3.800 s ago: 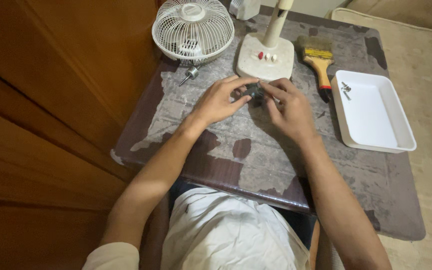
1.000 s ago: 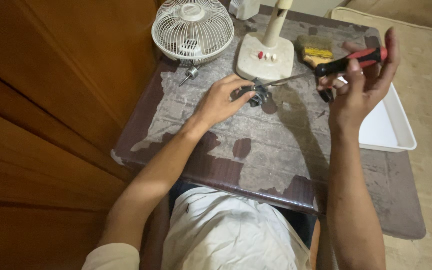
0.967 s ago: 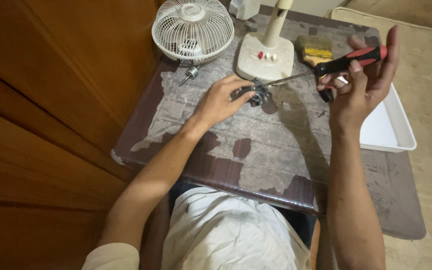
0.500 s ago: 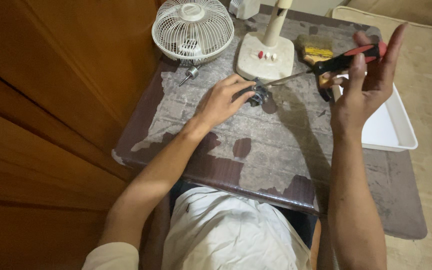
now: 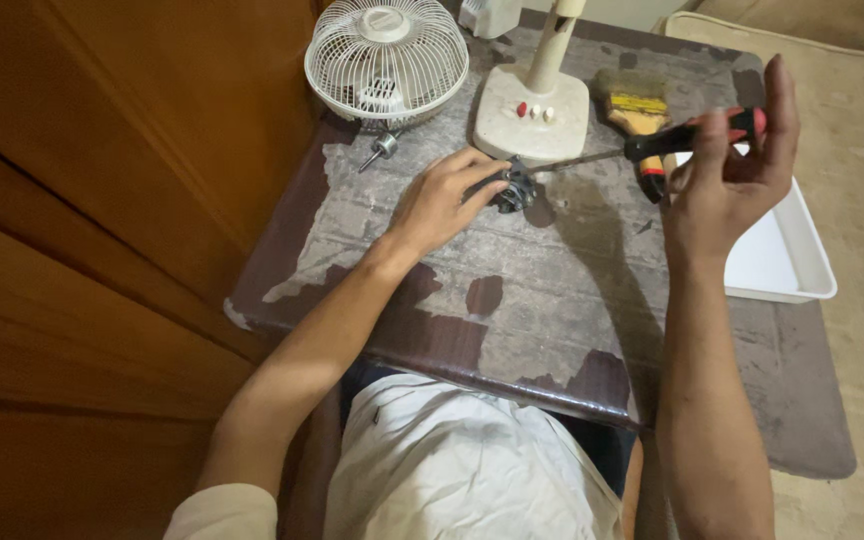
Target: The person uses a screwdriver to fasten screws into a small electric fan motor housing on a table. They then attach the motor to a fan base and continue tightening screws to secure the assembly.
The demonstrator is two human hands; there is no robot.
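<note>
Dark metal, the small motor part (image 5: 514, 187) is sitting near the table's (image 5: 552, 300) far edge, just in front of the fan base (image 5: 532, 105). Left hand (image 5: 442, 200) is gripping the part. Right hand (image 5: 732, 175) is holding a red-and-black screwdriver (image 5: 687, 137), its tip touching the part. Beyond, a paintbrush (image 5: 637, 110) is lying beside a white tray (image 5: 782, 255).

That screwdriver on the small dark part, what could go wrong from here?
The left hand pins the small dark motor part with its fingertips close to the screwdriver tip, so a slip could jab a finger. The right hand grips the handle far out and raised, so the long shaft may wobble off the part. The loose shaft piece by the fan guard could roll off the worn table.
</note>
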